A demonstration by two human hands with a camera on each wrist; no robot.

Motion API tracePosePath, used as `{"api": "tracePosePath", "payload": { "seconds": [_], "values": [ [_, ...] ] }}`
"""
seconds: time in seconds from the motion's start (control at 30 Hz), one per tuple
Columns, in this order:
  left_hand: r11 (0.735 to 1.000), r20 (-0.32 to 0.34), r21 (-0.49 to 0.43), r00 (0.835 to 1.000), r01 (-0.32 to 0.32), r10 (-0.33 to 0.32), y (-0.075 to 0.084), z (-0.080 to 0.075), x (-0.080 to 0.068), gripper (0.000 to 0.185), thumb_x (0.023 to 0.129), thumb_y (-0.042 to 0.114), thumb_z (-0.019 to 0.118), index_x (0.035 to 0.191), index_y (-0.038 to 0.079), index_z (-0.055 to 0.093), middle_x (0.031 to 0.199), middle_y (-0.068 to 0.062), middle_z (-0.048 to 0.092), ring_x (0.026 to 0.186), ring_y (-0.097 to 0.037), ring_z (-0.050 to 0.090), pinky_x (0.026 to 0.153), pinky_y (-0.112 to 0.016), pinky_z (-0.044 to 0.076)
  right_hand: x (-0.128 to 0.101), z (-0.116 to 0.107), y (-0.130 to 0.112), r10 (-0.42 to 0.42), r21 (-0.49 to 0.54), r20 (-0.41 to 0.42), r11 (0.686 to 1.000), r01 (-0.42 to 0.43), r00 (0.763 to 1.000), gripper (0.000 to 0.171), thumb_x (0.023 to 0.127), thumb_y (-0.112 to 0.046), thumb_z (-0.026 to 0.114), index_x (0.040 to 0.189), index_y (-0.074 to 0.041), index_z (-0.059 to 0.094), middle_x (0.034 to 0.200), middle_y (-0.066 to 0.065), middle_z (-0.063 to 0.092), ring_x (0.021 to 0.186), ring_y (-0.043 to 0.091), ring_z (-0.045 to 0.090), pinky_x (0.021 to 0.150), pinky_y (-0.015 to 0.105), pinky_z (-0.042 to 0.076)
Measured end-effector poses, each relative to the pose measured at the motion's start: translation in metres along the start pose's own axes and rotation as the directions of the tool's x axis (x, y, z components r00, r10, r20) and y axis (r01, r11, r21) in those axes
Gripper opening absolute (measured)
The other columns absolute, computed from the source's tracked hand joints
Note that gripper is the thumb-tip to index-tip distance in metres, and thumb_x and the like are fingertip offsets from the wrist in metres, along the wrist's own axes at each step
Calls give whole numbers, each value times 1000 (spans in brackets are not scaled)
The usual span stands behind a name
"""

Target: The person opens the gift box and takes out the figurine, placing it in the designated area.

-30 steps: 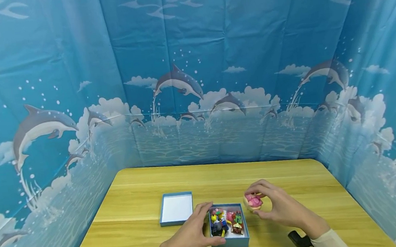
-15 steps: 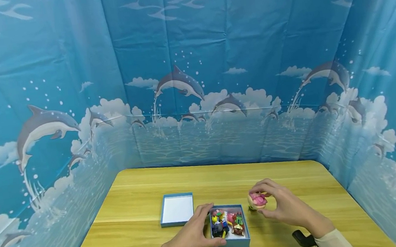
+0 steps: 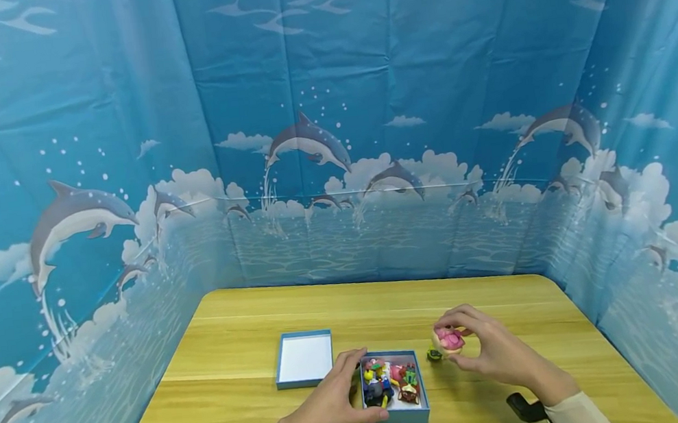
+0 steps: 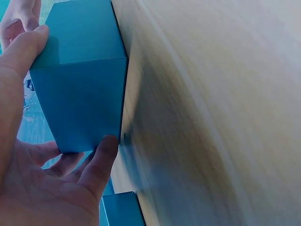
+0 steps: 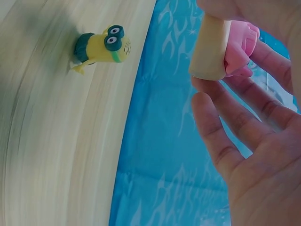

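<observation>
My left hand (image 3: 328,407) holds the left side of an open blue box (image 3: 398,419), thumb at its near edge and fingers at the far corner. Several small colourful toy figures (image 3: 378,390) lie inside. In the left wrist view the blue box (image 4: 82,101) stands on the table between thumb and fingers. My right hand (image 3: 499,353) pinches a pink toy figure (image 3: 449,339) above the table, right of the box. Its cream-coloured part (image 5: 209,54) shows in the right wrist view. Close by, a yellow minion figure (image 5: 101,47) with dark goggles stands on the table.
A blue tray-like lid (image 3: 305,358) with a white inside lies left of the box. All of it rests on a yellow wood-grain table (image 3: 218,362). Behind hangs a blue dolphin-print curtain (image 3: 342,239). A black device (image 3: 526,407) is by the right wrist.
My right hand has moved a little to the right with the pink figure. The minion figure behind it has come into view. My left hand stays on the box.
</observation>
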State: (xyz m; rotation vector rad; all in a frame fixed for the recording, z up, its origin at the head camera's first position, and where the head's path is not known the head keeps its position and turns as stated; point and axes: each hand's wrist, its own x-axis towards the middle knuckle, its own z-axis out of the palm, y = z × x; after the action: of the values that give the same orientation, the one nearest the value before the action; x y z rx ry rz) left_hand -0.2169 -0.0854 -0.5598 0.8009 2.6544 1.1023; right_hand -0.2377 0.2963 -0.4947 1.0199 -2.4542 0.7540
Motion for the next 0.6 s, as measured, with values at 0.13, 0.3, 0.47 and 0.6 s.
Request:
{"api": "tracePosePath", "payload": {
  "seconds": [0.13,0.3,0.47,0.6],
  "values": [
    [1000,-1,1,1000,8,-8,-2,1,1,119,97,77,85,186,24,27,186,-5,38,160,-40,58,124,-66,57,-2,1,5,5,-12,-10,1000,-5,1000,71,82,4,102,141,-26,75,134,0,76,113,10,72,88,34,68],
    [1000,0,4,1000,7,-7,-3,1,2,119,97,76,85,187,24,27,186,-6,38,160,-41,59,123,-66,57,-4,2,12,20,-11,-7,1000,-20,1000,69,81,6,101,140,-22,76,134,0,75,113,9,73,88,36,70],
    [1000,4,-6,1000,4,-4,-1,0,1,119,98,74,85,187,23,26,187,-6,37,160,-40,59,124,-66,57,-7,4,17,49,4,2,999,-49,999,67,82,7,101,140,-14,77,134,2,75,114,8,73,86,34,70],
    [1000,5,-9,1000,6,-6,0,0,1,119,97,75,85,187,24,26,186,-6,38,160,-39,59,124,-65,57,-9,5,22,71,12,9,997,-71,997,67,83,7,100,141,-17,76,135,2,75,113,7,73,86,31,70]
  ]
}}
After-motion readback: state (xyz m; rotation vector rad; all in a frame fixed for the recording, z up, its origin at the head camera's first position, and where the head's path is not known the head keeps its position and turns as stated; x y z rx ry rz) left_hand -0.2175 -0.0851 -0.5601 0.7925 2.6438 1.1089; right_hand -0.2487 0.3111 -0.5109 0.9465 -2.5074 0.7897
